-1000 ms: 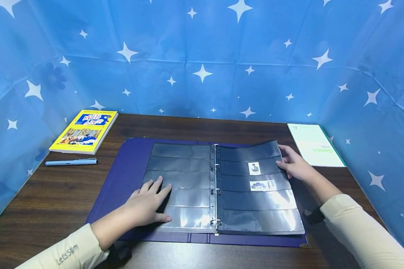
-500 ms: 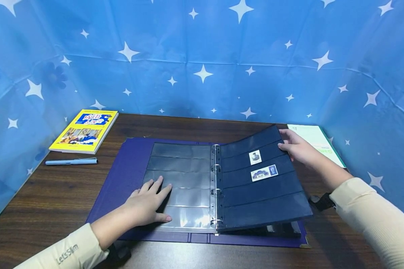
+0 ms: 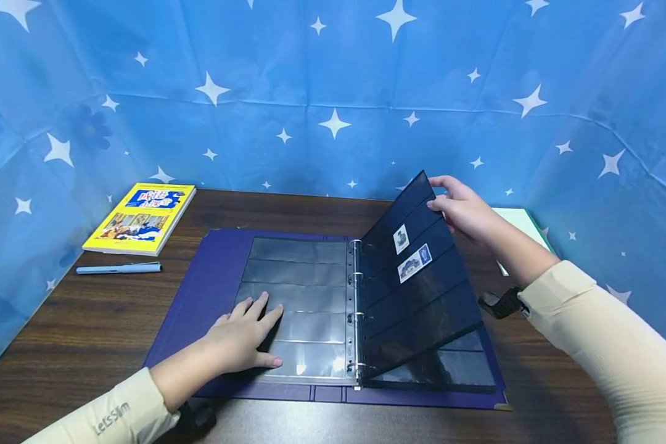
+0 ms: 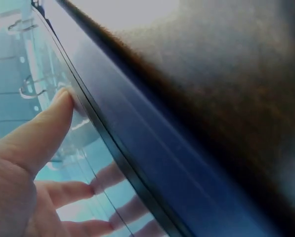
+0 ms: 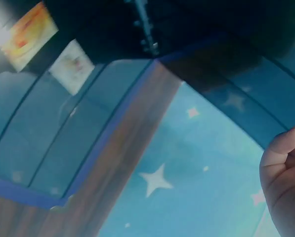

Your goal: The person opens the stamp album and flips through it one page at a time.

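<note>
A purple ring-binder stamp album (image 3: 200, 290) lies spread on the table, with black pocket pages on metal rings (image 3: 357, 317). My right hand (image 3: 460, 209) pinches the outer edge of a black page (image 3: 422, 302) near its top corner and holds it steeply raised. Two stamps show on that page, a small upright stamp (image 3: 401, 239) and a wider one (image 3: 414, 264). Flat on the left page (image 3: 300, 265) rests my left hand (image 3: 241, 339), fingers spread. In the right wrist view, more stamps, an orange one (image 5: 31, 37) and a pale one (image 5: 72, 66), lie on the page underneath.
A yellow book (image 3: 139, 219) lies at the back left of the dark wooden table (image 3: 61, 333), with a light blue pen (image 3: 119, 268) in front of it. A white-green booklet (image 3: 524, 225) sits behind my right forearm. Blue star-printed cloth (image 3: 333, 74) walls the table in.
My right hand has lifted the page from nearly flat to steep, moving up and leftward, uncovering part of the page below. The left hand has stayed in place.
</note>
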